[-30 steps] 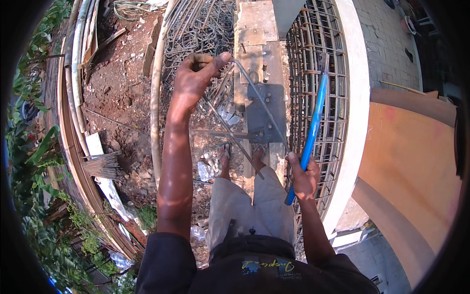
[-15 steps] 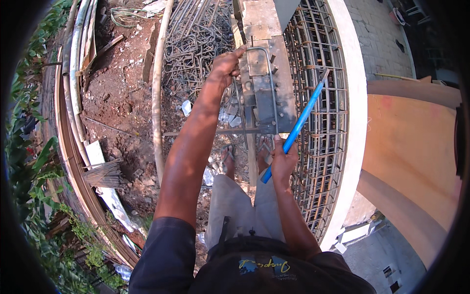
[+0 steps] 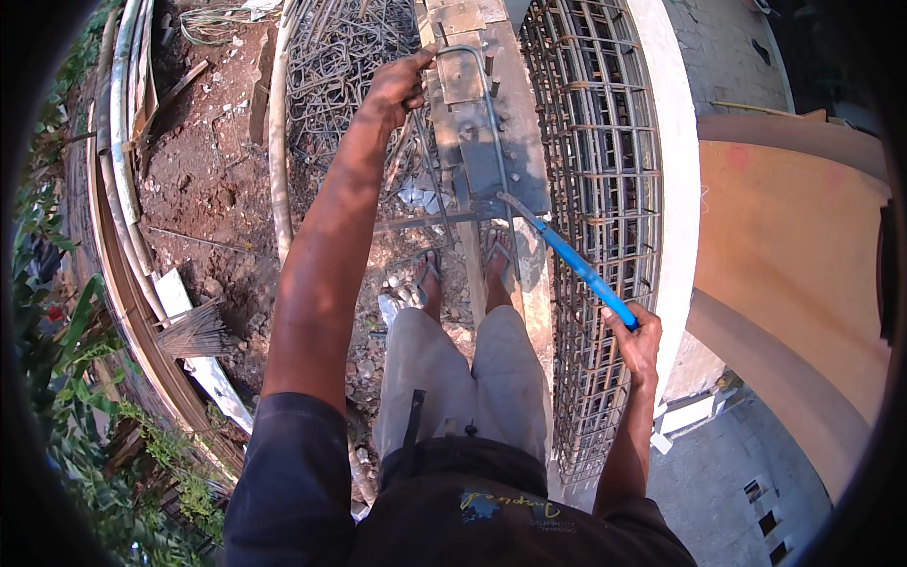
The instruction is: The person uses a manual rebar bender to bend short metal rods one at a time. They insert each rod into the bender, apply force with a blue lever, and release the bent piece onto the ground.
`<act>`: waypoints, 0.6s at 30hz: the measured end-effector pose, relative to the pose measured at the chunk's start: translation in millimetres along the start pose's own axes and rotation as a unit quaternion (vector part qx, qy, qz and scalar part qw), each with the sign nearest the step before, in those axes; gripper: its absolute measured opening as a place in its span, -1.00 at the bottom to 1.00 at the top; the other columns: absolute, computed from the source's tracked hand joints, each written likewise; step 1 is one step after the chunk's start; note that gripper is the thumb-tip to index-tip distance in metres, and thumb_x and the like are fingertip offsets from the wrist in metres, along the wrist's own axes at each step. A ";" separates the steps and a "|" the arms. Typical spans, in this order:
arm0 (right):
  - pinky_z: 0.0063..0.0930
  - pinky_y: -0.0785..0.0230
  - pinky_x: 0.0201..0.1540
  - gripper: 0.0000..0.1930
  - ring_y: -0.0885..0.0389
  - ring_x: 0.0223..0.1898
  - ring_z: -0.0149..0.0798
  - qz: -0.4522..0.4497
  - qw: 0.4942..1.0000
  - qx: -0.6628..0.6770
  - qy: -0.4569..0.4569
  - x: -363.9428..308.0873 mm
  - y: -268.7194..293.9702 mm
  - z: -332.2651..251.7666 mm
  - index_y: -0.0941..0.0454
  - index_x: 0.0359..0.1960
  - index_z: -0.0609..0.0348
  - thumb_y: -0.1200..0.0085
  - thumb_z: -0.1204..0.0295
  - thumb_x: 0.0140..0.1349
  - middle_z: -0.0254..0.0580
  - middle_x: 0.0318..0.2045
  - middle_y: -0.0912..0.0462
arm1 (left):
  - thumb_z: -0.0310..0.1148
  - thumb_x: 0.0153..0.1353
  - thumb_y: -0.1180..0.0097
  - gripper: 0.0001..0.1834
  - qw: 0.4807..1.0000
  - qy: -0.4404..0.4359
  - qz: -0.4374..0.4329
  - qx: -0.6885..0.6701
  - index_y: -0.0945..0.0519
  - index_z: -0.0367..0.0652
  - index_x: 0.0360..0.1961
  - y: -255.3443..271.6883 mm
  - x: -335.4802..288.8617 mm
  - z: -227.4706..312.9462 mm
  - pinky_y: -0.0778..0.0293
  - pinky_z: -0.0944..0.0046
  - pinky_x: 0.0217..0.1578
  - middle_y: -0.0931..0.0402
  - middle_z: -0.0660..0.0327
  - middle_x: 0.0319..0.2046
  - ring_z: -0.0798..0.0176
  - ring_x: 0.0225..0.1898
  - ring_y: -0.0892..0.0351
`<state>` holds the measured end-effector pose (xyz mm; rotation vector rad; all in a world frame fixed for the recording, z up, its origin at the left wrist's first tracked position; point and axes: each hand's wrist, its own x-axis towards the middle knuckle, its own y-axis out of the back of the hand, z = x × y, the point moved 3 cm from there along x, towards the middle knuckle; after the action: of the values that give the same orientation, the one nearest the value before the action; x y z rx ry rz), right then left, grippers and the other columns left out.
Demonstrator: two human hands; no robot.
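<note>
A thin steel rod (image 3: 498, 123), bent over at its far end, lies lengthwise on the wooden bending bench (image 3: 468, 19) among upright pegs. My left hand (image 3: 399, 87) is closed on the rod's bent far end. In my right hand (image 3: 638, 342) is the lower end of a blue-handled rebar bending bar (image 3: 590, 274). Its bare metal head meets the rod near the bench's near edge, and the bar slants down to the right. The rod's near end sticks out past that edge, over my right foot. How the head grips the rod is too small to tell.
A tied rebar cage (image 3: 605, 189) runs along the right, beside a white wall edge (image 3: 675, 189). Tangled bent rods (image 3: 331, 85) lie left of the bench. Bamboo poles (image 3: 281, 142) and rubble-strewn soil (image 3: 208, 180) are farther left. An orange-brown panel (image 3: 794, 274) stands at right.
My right hand has let go of the rod's near end and moved right to the bar's lower end. The bar has swung round, bringing its metal head onto the rod. My left hand keeps hold.
</note>
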<state>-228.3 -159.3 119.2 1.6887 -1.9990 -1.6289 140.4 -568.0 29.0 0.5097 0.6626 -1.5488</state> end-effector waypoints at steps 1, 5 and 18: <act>-0.24 -0.29 -0.45 -0.68 -0.46 -0.57 -0.31 0.003 0.999 -0.045 0.015 6.6 5.9 9.6 -0.83 -0.27 0.21 -0.52 0.17 0.23 -0.21 -0.63 -0.57 | -0.14 0.55 -0.26 -0.66 1.000 -0.004 0.003 -0.002 -0.71 -0.25 -0.10 -0.9 1.7 0.4 -0.03 0.36 -0.65 -0.15 0.48 -0.63 0.52 -0.66 -0.03; -0.21 -0.32 -0.44 -0.68 -0.48 -0.60 -0.24 0.001 0.997 -0.043 0.069 38.2 29.7 -2.6 -0.82 -0.35 0.15 -0.52 0.13 0.19 -0.20 -0.65 -0.56 | 0.03 0.44 -0.38 -0.52 0.999 -0.014 -0.027 -0.011 -0.63 -0.21 -0.03 7.4 14.1 -8.0 0.08 0.38 -0.65 -0.04 0.58 -0.67 0.54 -0.68 0.05; -0.17 -0.34 -0.44 -0.59 -0.48 -0.63 -0.15 -0.046 0.970 -0.176 0.161 114.9 72.2 -24.4 -0.75 -0.53 0.15 -0.56 0.05 0.13 -0.18 -0.72 -0.52 | -0.04 0.50 -0.32 -0.65 0.999 -0.011 0.028 0.019 -0.73 -0.14 -0.20 0.3 8.8 -5.4 0.00 0.34 -0.65 -0.08 0.53 -0.65 0.51 -0.66 0.02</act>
<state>-308.1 -271.7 119.7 1.7866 -1.4110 -1.5040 139.6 -570.8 19.2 0.5342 0.5974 -1.5146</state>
